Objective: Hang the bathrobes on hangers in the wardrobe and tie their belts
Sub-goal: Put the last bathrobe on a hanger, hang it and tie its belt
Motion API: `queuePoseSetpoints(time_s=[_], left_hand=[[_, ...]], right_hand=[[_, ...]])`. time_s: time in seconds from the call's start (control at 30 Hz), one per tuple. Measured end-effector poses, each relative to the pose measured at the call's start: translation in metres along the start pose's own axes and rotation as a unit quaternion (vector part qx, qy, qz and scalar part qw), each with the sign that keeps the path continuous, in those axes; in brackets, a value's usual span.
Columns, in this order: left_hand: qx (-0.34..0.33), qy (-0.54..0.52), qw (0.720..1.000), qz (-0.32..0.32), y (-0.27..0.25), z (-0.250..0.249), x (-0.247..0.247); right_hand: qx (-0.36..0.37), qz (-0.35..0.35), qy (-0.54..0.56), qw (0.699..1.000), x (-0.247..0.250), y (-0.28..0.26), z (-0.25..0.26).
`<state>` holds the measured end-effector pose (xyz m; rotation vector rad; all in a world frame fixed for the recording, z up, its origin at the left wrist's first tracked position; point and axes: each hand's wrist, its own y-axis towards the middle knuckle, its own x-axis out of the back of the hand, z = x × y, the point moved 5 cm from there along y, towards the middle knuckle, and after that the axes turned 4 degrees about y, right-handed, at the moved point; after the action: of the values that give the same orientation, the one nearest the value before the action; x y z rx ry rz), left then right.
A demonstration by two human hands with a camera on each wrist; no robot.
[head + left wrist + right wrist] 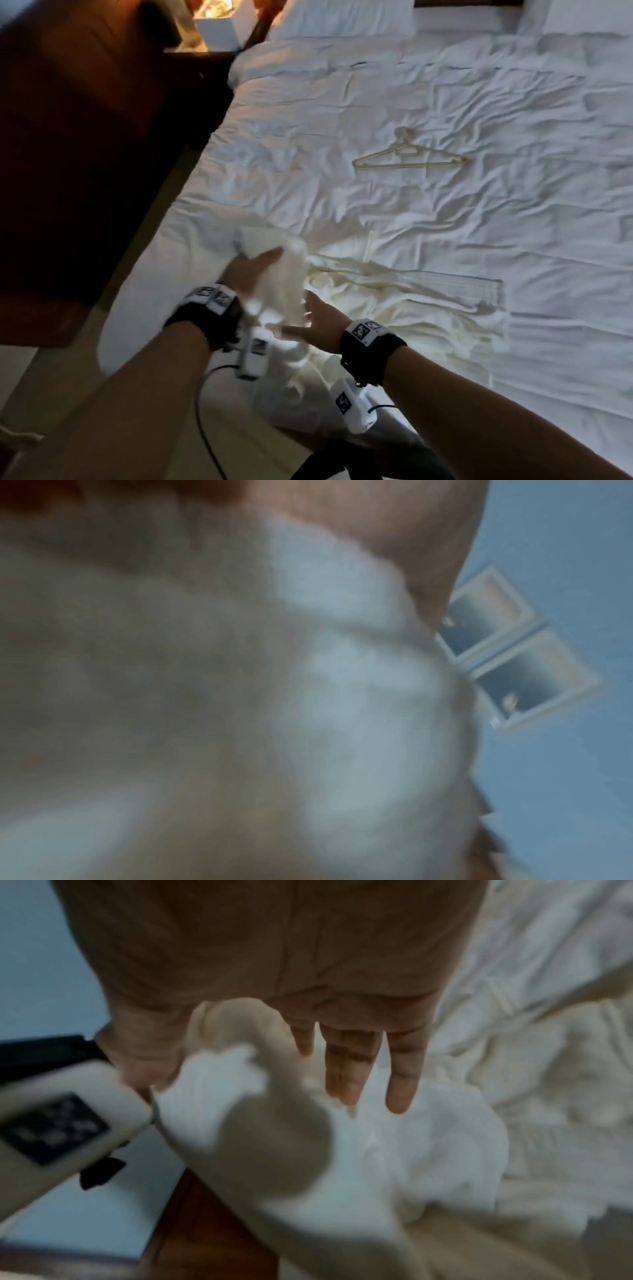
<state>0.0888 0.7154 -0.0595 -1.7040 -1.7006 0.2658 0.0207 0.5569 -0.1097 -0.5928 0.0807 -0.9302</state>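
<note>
Soft cream bathrobe (287,274) between both hands; thin hanger (407,158) beyond.

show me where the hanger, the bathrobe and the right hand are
hanger (409,158): head view, on its sloping arm near the neck, lying on the bed.
bathrobe (411,308): head view, on the crumpled cream cloth spread on the bed.
right hand (308,974): right wrist view, on the palm, fingers straight.

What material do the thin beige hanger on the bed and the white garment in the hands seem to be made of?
Thin beige hanger: probably plastic, smooth and matte, judging by its slim moulded bars; blur leaves this open.
White garment: soft thick cloth, possibly cotton towelling; it bunches in rounded folds where the left hand grips it.
</note>
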Motion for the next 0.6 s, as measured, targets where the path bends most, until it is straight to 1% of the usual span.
queuePoseSetpoints(time_s=[0.03,0.07,0.1,0.13,0.17,0.2,0.23,0.27,0.3,0.37,0.47,0.5,0.53,0.6], left_hand=[[0.002,-0.022,0.999,0.044,0.003,-0.010,-0.029],[0.000,-0.033,0.997,0.074,0.008,-0.021,-0.057],[-0.008,-0.038,0.996,0.084,0.015,-0.032,-0.076],[-0.019,-0.022,0.997,0.067,0.028,-0.041,-0.086],[-0.038,0.034,0.998,0.026,0.040,-0.052,-0.089],[-0.068,0.126,0.989,-0.024,0.056,-0.058,-0.087],[-0.095,0.215,0.970,-0.061,0.065,-0.064,-0.082],[-0.119,0.286,0.948,-0.073,0.080,-0.073,-0.087],[-0.141,0.332,0.930,-0.072,0.093,-0.081,-0.095],[-0.157,0.391,0.906,-0.049,0.118,-0.080,-0.109],[-0.110,0.476,0.871,0.043,0.164,-0.070,-0.150],[-0.092,0.490,0.864,0.062,0.176,-0.067,-0.162],[-0.079,0.493,0.864,0.072,0.187,-0.065,-0.174],[-0.080,0.489,0.865,0.079,0.203,-0.062,-0.194]], right_hand=[[-0.008,-0.016,0.017,1.000,0.009,0.000,-0.008],[-0.019,-0.042,0.046,0.998,0.022,-0.001,-0.017],[-0.045,-0.085,0.104,0.990,0.041,-0.007,-0.026],[-0.072,-0.128,0.160,0.976,0.063,-0.013,-0.038],[-0.095,-0.176,0.193,0.961,0.090,-0.019,-0.054],[-0.110,-0.225,0.182,0.951,0.119,-0.027,-0.067],[-0.127,-0.264,0.144,0.945,0.146,-0.035,-0.080],[-0.158,-0.295,0.093,0.938,0.181,-0.037,-0.100],[-0.193,-0.313,0.044,0.929,0.213,-0.042,-0.117],[-0.262,-0.321,-0.033,0.910,0.256,-0.045,-0.149],[-0.327,-0.296,-0.081,0.894,0.299,-0.037,-0.183],[-0.335,-0.288,-0.093,0.892,0.309,-0.028,-0.189],[-0.334,-0.284,-0.100,0.893,0.320,-0.017,-0.193],[-0.315,-0.261,-0.110,0.906,0.337,0.013,-0.197]])
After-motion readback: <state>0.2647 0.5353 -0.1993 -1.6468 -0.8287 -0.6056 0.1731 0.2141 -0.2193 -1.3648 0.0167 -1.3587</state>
